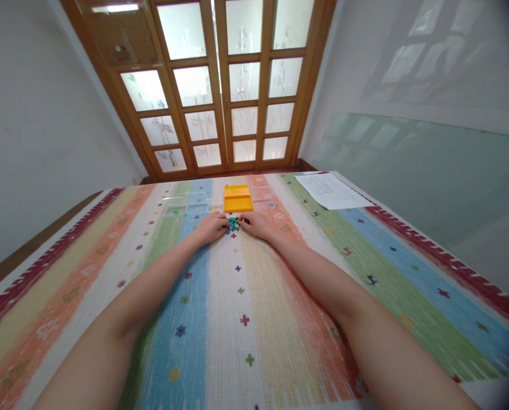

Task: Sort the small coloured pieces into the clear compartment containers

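Observation:
A small pile of blue and green pieces (232, 224) lies on the striped tablecloth in the middle. My left hand (211, 227) touches the pile from the left, its fingers curled at the pieces. From the right, my right hand (255, 224) has its fingertips at the pile's edge, fingers bent together. Whatever the fingertips pinch is too small to make out. Just beyond the hands is a yellow tray (238, 206) with two compartments.
Clear plastic trays stand left (187, 205) and right (263, 197) of the yellow tray; a small green piece is in the left one. A printed paper sheet (332, 191) lies at the back right. Beyond the table (241, 336) are glazed wooden doors (222, 85).

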The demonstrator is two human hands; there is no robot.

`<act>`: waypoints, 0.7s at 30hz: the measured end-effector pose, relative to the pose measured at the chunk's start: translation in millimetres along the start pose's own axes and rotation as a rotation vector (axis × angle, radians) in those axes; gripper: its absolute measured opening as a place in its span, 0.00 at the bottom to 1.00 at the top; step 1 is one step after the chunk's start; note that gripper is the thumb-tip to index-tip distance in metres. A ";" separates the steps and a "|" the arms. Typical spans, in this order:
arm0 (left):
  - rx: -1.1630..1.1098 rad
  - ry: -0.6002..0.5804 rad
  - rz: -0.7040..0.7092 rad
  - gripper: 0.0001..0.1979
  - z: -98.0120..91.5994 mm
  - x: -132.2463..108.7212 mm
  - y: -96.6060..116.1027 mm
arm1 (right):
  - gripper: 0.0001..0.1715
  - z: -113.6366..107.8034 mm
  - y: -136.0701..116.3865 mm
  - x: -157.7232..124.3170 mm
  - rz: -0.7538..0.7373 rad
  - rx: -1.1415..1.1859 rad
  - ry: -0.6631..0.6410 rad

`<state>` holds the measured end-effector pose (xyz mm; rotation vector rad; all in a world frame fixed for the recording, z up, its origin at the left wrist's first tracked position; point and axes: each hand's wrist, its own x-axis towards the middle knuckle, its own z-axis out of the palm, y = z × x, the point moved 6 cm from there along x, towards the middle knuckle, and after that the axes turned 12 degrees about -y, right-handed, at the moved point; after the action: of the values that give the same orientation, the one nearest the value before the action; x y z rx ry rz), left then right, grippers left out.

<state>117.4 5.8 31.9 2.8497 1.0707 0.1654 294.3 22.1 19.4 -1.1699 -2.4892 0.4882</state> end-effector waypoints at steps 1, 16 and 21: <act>-0.007 0.012 -0.008 0.09 0.8 -0.4 -0.7 | 0.10 0.0 0.1 0.1 0.000 0.003 0.002; -0.656 0.439 -0.376 0.07 7.0 -12.0 -52.4 | 0.09 7.0 6.2 2.0 -0.001 -0.022 0.007; -0.822 0.589 -0.496 0.07 5.4 -13.0 -85.0 | 0.09 8.7 8.0 2.7 -0.007 -0.037 0.019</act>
<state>53.2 60.6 15.1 1.7729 1.3373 1.1371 294.1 27.6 8.6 -1.1740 -2.4954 0.4291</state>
